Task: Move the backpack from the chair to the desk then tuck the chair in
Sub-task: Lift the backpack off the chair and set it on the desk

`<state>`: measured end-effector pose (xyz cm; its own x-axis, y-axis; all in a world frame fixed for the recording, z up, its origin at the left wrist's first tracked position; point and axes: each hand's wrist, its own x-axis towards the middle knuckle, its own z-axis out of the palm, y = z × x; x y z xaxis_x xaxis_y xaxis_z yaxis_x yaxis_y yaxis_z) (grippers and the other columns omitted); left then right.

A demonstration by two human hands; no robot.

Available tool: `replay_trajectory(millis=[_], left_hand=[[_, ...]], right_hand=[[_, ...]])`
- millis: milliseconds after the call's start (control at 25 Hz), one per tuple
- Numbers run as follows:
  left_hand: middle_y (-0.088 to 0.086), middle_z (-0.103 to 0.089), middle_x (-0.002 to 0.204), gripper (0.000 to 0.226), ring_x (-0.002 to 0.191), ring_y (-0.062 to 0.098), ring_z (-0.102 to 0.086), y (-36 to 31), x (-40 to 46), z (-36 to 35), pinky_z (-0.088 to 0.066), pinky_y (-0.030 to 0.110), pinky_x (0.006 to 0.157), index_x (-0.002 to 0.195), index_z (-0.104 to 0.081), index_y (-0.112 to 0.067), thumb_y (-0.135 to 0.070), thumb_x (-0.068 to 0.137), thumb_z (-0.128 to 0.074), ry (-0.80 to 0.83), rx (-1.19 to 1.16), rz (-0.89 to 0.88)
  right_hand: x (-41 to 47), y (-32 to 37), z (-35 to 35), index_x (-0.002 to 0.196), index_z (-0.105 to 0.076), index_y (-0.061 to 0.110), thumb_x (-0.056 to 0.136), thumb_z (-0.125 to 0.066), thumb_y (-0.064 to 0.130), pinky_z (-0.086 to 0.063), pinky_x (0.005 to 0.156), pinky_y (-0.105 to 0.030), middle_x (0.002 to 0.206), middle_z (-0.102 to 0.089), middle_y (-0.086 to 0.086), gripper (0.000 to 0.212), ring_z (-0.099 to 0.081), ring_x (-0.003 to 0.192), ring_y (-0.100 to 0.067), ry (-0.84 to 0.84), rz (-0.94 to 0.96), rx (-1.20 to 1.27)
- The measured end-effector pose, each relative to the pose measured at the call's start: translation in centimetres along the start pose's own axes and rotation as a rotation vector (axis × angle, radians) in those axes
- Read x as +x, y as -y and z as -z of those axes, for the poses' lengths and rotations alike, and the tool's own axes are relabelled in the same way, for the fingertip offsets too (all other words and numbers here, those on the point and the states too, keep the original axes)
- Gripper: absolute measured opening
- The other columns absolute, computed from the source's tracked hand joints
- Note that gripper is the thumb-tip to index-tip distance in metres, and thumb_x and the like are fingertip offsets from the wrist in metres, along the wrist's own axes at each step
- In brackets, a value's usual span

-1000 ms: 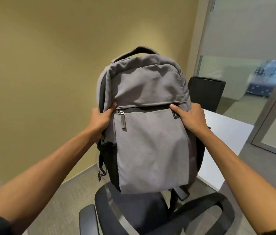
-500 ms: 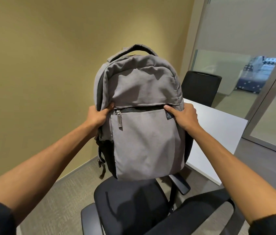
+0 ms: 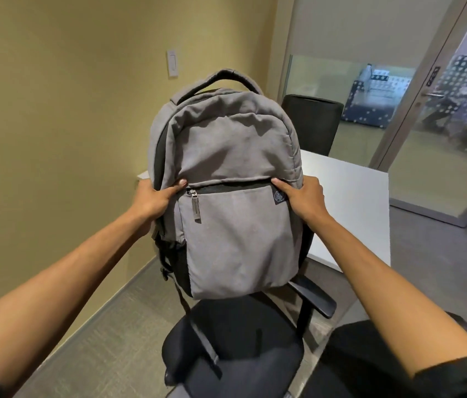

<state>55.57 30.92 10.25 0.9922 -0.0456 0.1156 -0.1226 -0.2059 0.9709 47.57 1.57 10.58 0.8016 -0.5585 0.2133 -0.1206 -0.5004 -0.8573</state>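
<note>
A grey backpack [image 3: 226,173] with black sides hangs upright in the air in front of me, its bottom clear above the black office chair's seat [image 3: 235,349]. My left hand [image 3: 152,199] grips its left side at zipper height. My right hand [image 3: 304,196] grips its right side by the small logo tag. The white desk [image 3: 349,202] lies behind and to the right of the backpack, partly hidden by it. A strap dangles from the bag's lower left.
The chair's armrest [image 3: 312,297] juts out near the desk's front edge. A second black chair [image 3: 315,122] stands at the desk's far side. A yellow wall is on the left, glass partitions and a door on the right. Grey carpet covers the floor.
The backpack has risen higher off the chair seat and shifted slightly toward the desk. Both hands keep the same grip on its sides.
</note>
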Motion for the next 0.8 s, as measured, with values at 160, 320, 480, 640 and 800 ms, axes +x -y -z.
replay_trajectory(millis=[160,320,480,640,800], left_hand=[[0.004,-0.073,0.098,0.047,0.095,0.025,-0.068,1.2,5.8,3.5,-0.057,0.039,0.079,0.111,-0.071,-0.013,-0.044,0.076,-0.077,0.104,0.082,0.002],[0.007,-0.074,0.102,0.049,0.097,0.026,-0.068,1.7,10.0,5.9,-0.055,0.036,0.078,0.114,-0.071,-0.011,-0.044,0.078,-0.076,0.187,0.114,-0.015],[0.016,-0.072,0.105,0.05,0.098,0.034,-0.066,2.1,12.6,6.9,-0.056,0.048,0.083,0.112,-0.069,-0.007,-0.048,0.082,-0.07,0.199,0.248,-0.052],[0.025,-0.068,0.089,0.048,0.08,0.038,-0.063,2.0,13.9,7.1,-0.045,0.037,0.057,0.092,-0.065,-0.006,-0.053,0.084,-0.064,0.195,0.433,-0.132],[0.031,-0.066,0.089,0.052,0.081,0.045,-0.063,3.1,16.6,7.4,-0.039,0.035,0.053,0.079,-0.059,-0.006,-0.057,0.084,-0.062,0.144,0.514,-0.116]], right_hand=[[0.8,2.0,-4.8,0.103,-0.073,0.008,0.077,-0.074,0.052,-0.054,0.081,-0.042,0.103,-0.073,-0.013,0.051,-0.066,0.095,-0.032,-0.054,-0.081,-0.006],[2.0,3.8,-8.2,0.103,-0.072,0.007,0.078,-0.073,0.052,-0.054,0.084,-0.048,0.102,-0.072,-0.013,0.051,-0.065,0.094,-0.033,-0.069,-0.117,-0.023],[3.4,4.8,-10.1,0.092,-0.069,0.013,0.078,-0.069,0.059,-0.05,0.07,-0.038,0.089,-0.069,-0.006,0.048,-0.062,0.082,-0.031,-0.057,-0.095,-0.117],[5.0,5.0,-11.1,0.08,-0.059,0.014,0.083,-0.06,0.062,-0.041,0.056,-0.028,0.077,-0.063,-0.004,0.048,-0.06,0.071,-0.027,-0.006,0.0,-0.242],[8.1,5.9,-13.1,0.081,-0.055,0.014,0.085,-0.058,0.061,-0.042,0.062,-0.033,0.08,-0.062,-0.006,0.047,-0.058,0.071,-0.027,0.027,0.039,-0.303]])
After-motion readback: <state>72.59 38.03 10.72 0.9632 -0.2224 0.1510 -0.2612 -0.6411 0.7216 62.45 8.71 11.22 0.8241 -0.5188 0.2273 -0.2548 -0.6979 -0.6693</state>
